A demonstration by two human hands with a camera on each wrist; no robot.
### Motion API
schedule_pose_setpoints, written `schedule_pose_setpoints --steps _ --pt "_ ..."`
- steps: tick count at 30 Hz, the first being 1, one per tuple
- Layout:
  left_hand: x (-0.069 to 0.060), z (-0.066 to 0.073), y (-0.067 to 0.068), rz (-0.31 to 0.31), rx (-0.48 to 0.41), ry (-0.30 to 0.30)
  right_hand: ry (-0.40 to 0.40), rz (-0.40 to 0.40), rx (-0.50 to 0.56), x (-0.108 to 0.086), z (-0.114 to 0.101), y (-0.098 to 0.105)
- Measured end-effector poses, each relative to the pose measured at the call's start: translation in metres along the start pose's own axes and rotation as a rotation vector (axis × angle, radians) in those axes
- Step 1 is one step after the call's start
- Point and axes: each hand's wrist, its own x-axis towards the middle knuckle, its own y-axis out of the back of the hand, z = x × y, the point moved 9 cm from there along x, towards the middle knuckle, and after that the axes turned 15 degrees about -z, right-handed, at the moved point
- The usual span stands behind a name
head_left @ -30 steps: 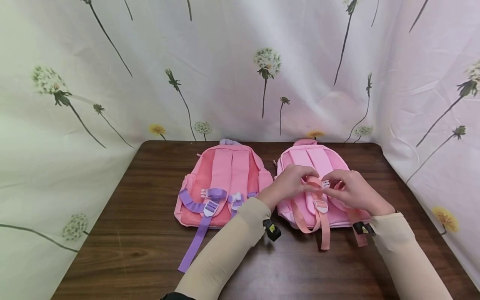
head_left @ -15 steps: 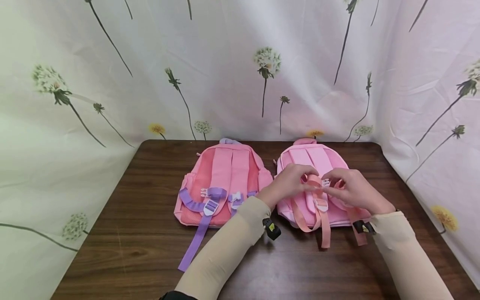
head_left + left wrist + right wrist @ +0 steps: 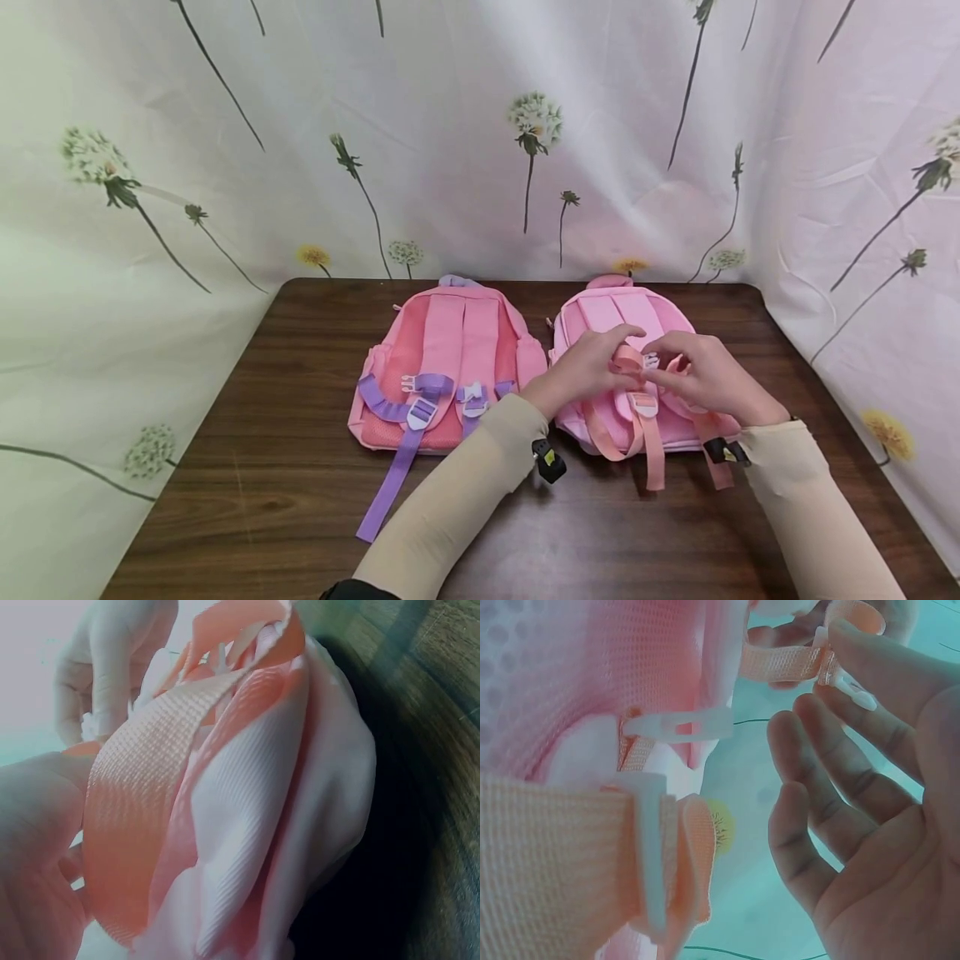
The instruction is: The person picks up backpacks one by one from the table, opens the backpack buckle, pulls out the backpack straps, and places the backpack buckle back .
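The right-hand light pink backpack (image 3: 637,312) lies with its straps facing up. Over its middle, my left hand (image 3: 588,362) holds a loop of orange strap (image 3: 627,359), index finger raised above it. My right hand (image 3: 693,371) pinches the white pronged buckle half (image 3: 650,361) on that strap between thumb and index finger. In the right wrist view, this buckle half (image 3: 855,691) shows at the fingertips, the other right-hand fingers spread. A flat white buckle half (image 3: 682,724) sits by the bag. The strap (image 3: 135,817) curves past my left hand (image 3: 34,832) in the left wrist view.
A coral pink backpack (image 3: 442,333) with purple straps (image 3: 401,483) and white buckles lies to the left on the dark wooden table (image 3: 300,375). Loose orange strap ends hang toward the front edge. A flower-patterned curtain (image 3: 450,167) stands behind.
My left hand has shifted slightly right, its index finger lifting and straightening above the strap loop. The right hand stays nearly in place at the buckle. Both backpacks lie as before.
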Motion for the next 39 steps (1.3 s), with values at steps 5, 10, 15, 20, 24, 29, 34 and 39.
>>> schedule_pose_setpoints --steps 5,10,15,20,24,29,34,39 --pt "0.0009 0.0025 0.0004 0.030 0.014 0.006 0.008 0.012 0.004 0.0004 -0.0012 0.0005" --pt "0.0019 0.0040 -0.0004 0.045 0.016 0.004 0.015 0.024 0.013 0.0003 -0.0022 0.0006" --pt "0.0028 0.0025 -0.0010 0.051 0.013 0.016 0.041 0.042 0.001 0.0001 -0.0045 0.0011" --pt "0.0029 0.0023 -0.0006 0.054 0.021 0.014 0.047 0.046 -0.005 0.0005 -0.0048 0.0013" --pt "0.0031 0.0019 -0.0008 0.053 0.019 0.014 0.046 0.049 -0.002 0.0001 -0.0042 0.0008" --pt "0.0027 0.0010 0.0005 0.058 0.026 0.023 0.061 0.063 -0.007 0.0003 -0.0052 0.0014" --pt "0.0023 0.0002 0.0014 0.065 0.032 0.027 0.085 0.084 -0.011 0.0008 -0.0074 0.0033" --pt "0.0009 0.0004 0.0009 0.068 0.023 0.023 0.090 0.093 -0.013 0.0012 -0.0091 0.0039"
